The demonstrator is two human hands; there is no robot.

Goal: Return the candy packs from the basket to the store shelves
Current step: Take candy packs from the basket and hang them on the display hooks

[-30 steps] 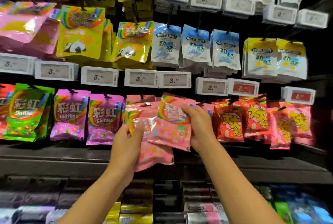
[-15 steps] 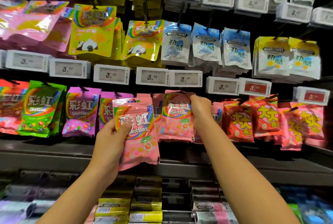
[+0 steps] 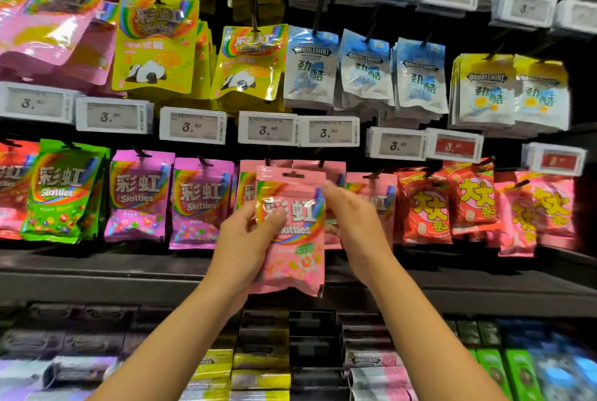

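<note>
Left hand [image 3: 245, 239] has raised the pink pack [image 3: 292, 232] up to the pink row's hook, grip pinching it; right hand [image 3: 350, 216], fingers loose, has let go of the hung packs. Hanging comes next, I reckon.

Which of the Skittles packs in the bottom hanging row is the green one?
The green Skittles pack, near the row's left end. To its right hang two purple Skittles packs, then pink ones; the left hand holds a pink Skittles pack.
</note>
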